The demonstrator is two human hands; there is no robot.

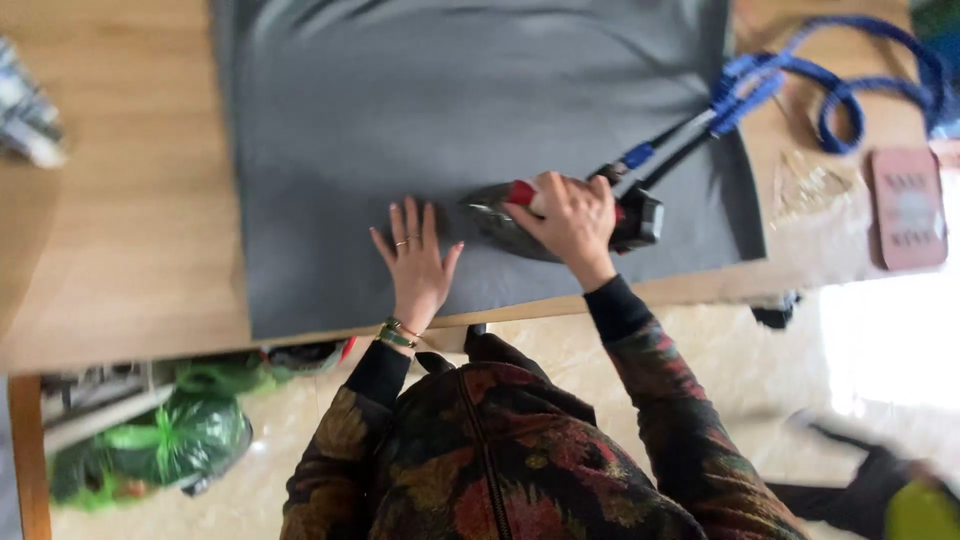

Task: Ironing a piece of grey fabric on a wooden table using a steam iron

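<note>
A large grey cloth lies spread flat on a wooden table. My left hand rests flat on the cloth near its front edge, fingers spread, rings on two fingers and a bracelet at the wrist. My right hand grips the red-and-black handle of a dark clothes iron, whose soleplate sits on the cloth just right of my left hand. A blue and black cord runs from the iron's back toward the far right and coils on the table.
A pink rectangular object and a crumpled clear plastic wrapper lie at the table's right end. Striped fabric shows at the far left edge. Green plastic bags sit on the tiled floor under the table.
</note>
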